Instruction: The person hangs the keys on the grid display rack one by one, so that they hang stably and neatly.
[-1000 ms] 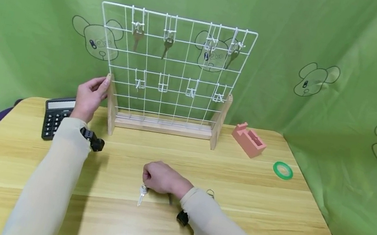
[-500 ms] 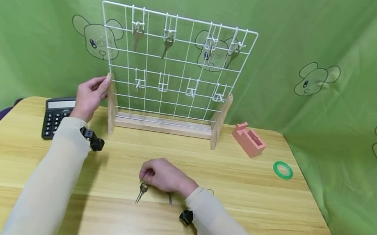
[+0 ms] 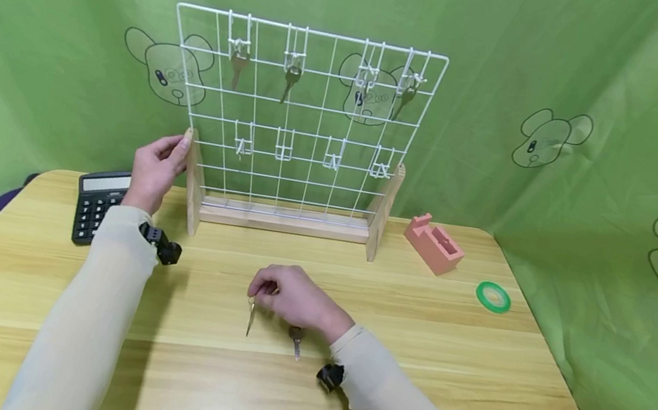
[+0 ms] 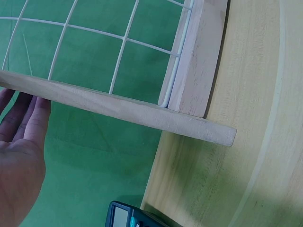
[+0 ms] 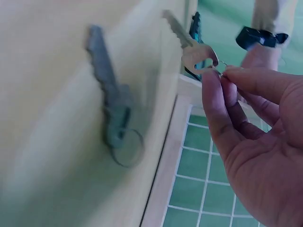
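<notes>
Key pinched up in front of the wire rack

Head view: right hand (image 3: 294, 297) pinches a key (image 3: 250, 316) by its ring, hanging before the rack (image 3: 297, 120). Left wrist view: left hand (image 4: 19, 156), fingers straight, rests against the rack's post. Right wrist view: the key looks light, stiff, slippery; its ring seems the best hold.

R hand (image 3: 295, 297) pinches key (image 3: 251, 317); L hand (image 3: 157, 167) on rack (image 3: 296, 127).

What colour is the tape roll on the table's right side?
Green: the tape roll lies flat on the wooden table, right of the pink holder. Best in the head view.
</notes>
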`<state>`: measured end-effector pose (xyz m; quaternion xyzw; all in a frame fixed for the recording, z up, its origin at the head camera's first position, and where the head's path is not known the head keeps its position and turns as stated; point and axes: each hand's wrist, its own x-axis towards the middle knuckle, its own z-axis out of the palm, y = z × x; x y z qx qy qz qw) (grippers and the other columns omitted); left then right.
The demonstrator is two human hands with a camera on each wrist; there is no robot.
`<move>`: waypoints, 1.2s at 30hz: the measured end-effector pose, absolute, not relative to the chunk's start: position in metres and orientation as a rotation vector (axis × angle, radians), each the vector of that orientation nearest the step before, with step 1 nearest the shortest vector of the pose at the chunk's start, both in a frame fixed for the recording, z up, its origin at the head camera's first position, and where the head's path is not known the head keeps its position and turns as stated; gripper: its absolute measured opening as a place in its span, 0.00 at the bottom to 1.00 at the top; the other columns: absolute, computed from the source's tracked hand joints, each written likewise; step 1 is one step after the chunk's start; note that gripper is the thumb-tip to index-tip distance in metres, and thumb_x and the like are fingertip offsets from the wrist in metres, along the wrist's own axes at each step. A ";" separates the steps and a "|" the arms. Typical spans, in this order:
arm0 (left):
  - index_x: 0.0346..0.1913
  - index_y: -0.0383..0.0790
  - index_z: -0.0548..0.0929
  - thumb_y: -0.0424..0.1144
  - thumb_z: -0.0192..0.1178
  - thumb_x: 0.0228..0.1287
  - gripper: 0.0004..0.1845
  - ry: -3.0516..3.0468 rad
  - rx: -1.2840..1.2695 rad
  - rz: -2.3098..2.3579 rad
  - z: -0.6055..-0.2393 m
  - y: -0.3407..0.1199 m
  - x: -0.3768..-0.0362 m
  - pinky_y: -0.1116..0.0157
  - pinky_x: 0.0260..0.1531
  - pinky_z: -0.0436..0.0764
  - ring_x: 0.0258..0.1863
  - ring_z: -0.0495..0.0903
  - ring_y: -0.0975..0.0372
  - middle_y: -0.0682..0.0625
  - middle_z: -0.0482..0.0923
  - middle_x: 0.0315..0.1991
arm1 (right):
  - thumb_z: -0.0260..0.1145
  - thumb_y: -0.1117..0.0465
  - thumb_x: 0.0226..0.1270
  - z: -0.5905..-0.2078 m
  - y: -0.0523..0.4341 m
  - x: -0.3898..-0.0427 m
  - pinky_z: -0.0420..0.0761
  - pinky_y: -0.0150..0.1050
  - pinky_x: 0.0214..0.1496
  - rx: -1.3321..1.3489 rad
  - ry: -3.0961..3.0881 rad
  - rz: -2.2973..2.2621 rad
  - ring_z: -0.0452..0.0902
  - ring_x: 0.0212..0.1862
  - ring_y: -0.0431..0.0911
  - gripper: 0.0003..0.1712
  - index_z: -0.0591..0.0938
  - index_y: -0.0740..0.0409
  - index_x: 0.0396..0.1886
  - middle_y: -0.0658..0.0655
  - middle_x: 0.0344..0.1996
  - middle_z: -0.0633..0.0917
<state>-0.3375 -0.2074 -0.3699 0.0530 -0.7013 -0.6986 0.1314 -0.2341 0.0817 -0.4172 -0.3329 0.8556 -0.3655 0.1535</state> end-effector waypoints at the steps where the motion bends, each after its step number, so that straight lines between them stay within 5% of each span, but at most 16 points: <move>1: 0.66 0.35 0.72 0.47 0.58 0.70 0.27 -2.038 0.160 -2.028 -0.370 -0.207 -0.338 0.71 0.54 0.79 0.59 0.74 0.52 0.37 0.72 0.62 | 0.66 0.70 0.67 -0.415 0.082 -0.235 0.83 0.31 0.38 -0.955 2.449 -1.061 0.77 0.36 0.39 0.06 0.85 0.56 0.39 0.45 0.34 0.84; 19: 0.66 0.34 0.72 0.48 0.58 0.70 0.29 -2.047 0.174 -2.018 -0.370 -0.208 -0.337 0.72 0.54 0.79 0.60 0.74 0.51 0.36 0.72 0.61 | 0.67 0.71 0.65 -0.395 0.089 -0.244 0.82 0.32 0.49 -0.971 2.463 -1.242 0.78 0.42 0.40 0.07 0.85 0.58 0.39 0.46 0.35 0.83; 36: 0.66 0.33 0.73 0.47 0.58 0.70 0.28 -2.026 0.170 -2.046 -0.369 -0.207 -0.337 0.71 0.54 0.79 0.60 0.74 0.49 0.36 0.71 0.61 | 0.68 0.71 0.63 -0.379 0.088 -0.255 0.82 0.36 0.46 -0.862 2.508 -1.340 0.78 0.41 0.43 0.07 0.85 0.59 0.40 0.50 0.35 0.84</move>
